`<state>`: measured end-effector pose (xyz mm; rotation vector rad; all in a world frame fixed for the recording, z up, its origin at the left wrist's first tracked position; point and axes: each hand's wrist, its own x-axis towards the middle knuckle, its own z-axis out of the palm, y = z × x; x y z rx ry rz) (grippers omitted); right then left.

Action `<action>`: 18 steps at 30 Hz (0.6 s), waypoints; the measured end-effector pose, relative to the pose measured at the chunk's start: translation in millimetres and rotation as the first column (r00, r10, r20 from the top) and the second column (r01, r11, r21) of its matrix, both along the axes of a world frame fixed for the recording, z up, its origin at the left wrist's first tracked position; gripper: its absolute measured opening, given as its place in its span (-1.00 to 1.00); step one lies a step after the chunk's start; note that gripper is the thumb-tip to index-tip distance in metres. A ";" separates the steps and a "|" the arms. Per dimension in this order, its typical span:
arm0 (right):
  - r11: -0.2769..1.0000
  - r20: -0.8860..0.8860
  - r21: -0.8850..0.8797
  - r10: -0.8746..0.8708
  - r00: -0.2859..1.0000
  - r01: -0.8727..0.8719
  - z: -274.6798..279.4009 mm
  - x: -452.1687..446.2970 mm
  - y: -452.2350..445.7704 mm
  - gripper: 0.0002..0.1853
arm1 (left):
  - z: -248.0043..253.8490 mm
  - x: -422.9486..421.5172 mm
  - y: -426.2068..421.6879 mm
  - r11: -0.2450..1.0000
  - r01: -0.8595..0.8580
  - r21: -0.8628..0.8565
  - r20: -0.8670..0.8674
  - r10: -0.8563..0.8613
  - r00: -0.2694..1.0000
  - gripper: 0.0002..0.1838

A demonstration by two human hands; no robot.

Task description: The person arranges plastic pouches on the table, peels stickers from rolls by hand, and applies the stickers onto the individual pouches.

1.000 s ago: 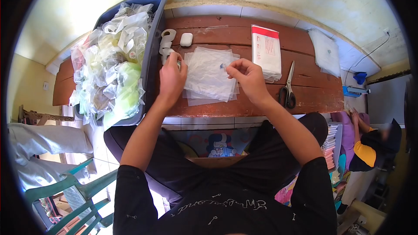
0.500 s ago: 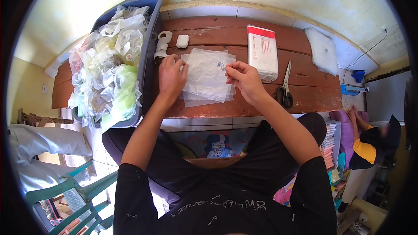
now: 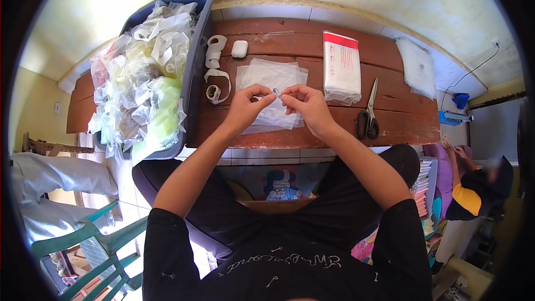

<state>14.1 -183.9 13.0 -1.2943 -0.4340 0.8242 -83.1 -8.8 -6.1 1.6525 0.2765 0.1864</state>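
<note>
My left hand (image 3: 249,109) and my right hand (image 3: 310,108) meet over a stack of clear plastic bags (image 3: 267,118) on the table. Between their pinched fingertips is a small sticker (image 3: 276,92) with a bluish print. Its edges are mostly covered by the fingers. Left of the stack lies a curled white label strip (image 3: 214,56), its loose end coiled near the table's front. A white earbud case (image 3: 239,49) sits behind the bags. To the right are a white pack with a red band (image 3: 341,69) and black-handled scissors (image 3: 368,112).
A dark grey tub (image 3: 196,72) heaped with filled plastic bags (image 3: 146,78) stands at the left of the brown wooden table (image 3: 267,33). More clear bags (image 3: 417,67) lie at the far right. Another person (image 3: 471,187) sits at right; a green chair (image 3: 95,245) is at lower left.
My left hand has moved right from the label strip to meet my right hand at the sticker. The strip's coiled end now shows. My right hand has shifted slightly left and down.
</note>
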 end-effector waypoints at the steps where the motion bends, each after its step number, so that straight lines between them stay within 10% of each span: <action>1: 1.000 0.009 0.002 0.002 1.000 -0.002 -0.8 -0.1 0.2 -0.82 | 0.6 0.1 0.4 1.000 0.004 0.009 0.011 -0.004 1.000 -0.81; 18: 0.968 0.292 -0.238 0.155 0.944 -0.085 1.5 24.1 -6.0 -0.77 | 11.6 2.5 9.1 0.918 0.195 0.346 0.015 -0.214 0.977 -0.85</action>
